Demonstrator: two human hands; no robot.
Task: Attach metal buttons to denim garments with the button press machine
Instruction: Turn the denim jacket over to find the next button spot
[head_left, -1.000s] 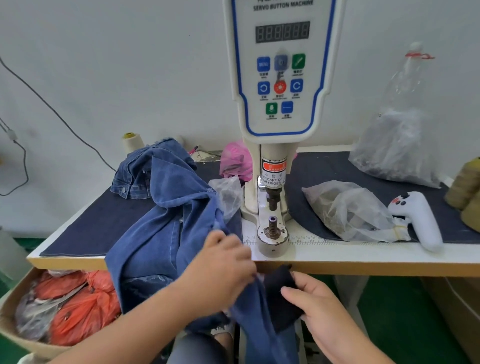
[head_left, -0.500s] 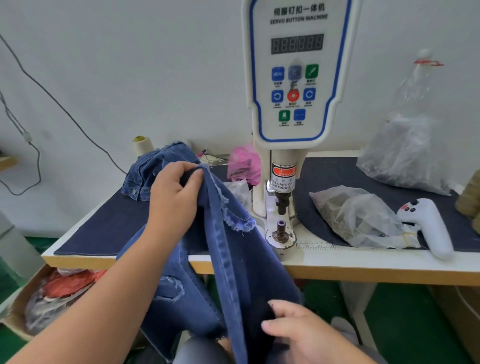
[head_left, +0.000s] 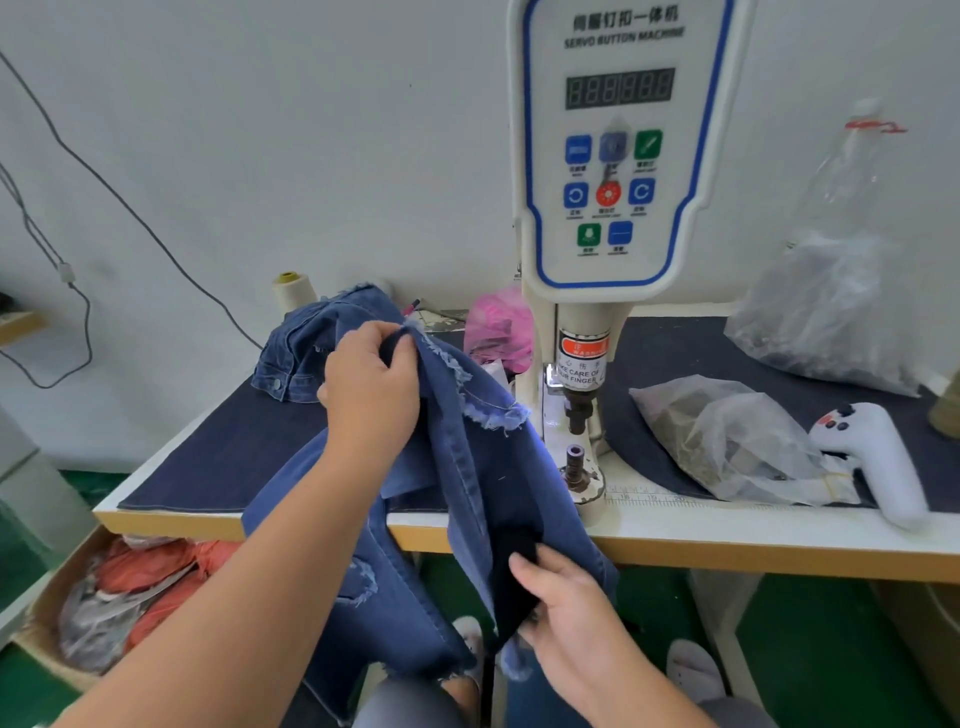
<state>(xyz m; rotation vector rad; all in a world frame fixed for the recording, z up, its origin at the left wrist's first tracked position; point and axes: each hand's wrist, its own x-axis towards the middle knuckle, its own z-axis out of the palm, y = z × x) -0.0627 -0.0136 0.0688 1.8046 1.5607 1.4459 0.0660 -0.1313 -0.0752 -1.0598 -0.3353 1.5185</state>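
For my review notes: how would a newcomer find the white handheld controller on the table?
Start at the button machine and go right along the table, past the clear bag. The controller lies near the front edge: white, pistol-shaped, with small red and dark buttons, the only hard plastic thing among the bags.

Blue denim jeans (head_left: 467, 467) with pale frayed edges, white machine (head_left: 618, 156) with blue trim (plus blue, green and red buttons), navy table mat (head_left: 218, 457), pink bag (head_left: 498, 327), green floor (head_left: 810, 649).
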